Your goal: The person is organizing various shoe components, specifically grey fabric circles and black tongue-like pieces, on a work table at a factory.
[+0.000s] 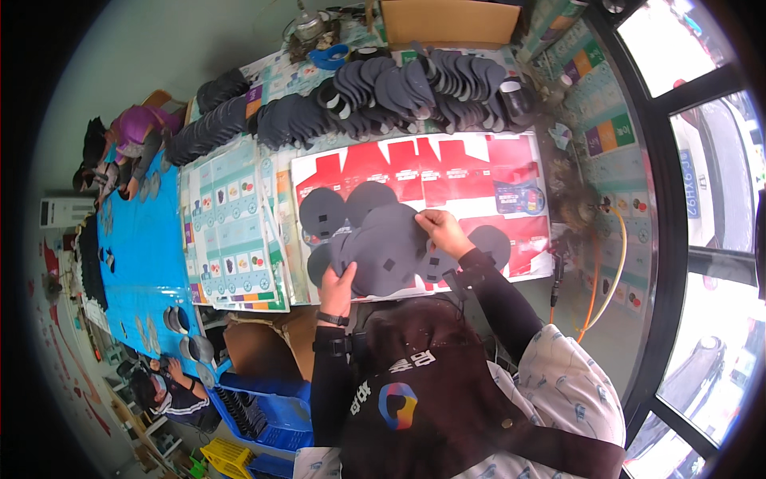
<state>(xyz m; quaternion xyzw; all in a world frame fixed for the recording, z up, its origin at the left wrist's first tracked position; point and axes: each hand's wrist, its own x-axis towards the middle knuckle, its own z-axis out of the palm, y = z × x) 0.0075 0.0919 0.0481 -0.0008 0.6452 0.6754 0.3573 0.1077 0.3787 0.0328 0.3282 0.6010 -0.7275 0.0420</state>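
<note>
I hold a large dark grey disc point(389, 241), thin and flat, above the near part of the table. A small black square patch shows on it. My left hand point(337, 293) is closed on its lower left edge, the thumb on top. With thumb and fingertips, my right hand point(444, 232) pinches the upper right edge. More discs lie around and partly under it: one with a black square point(321, 211) at the left, another point(371, 199) behind, and one point(490, 246) right of my right hand. Whether I hold one disc or several layered together, I cannot tell.
Long overlapping rows of dark grey pieces point(399, 88) line the table's back. Red and white printed sheets point(511, 172) cover the work surface. A blue table point(144, 255) stands left, with two people working at it. Blue crates point(279, 415) are on the floor; a hose point(621, 263) hangs right.
</note>
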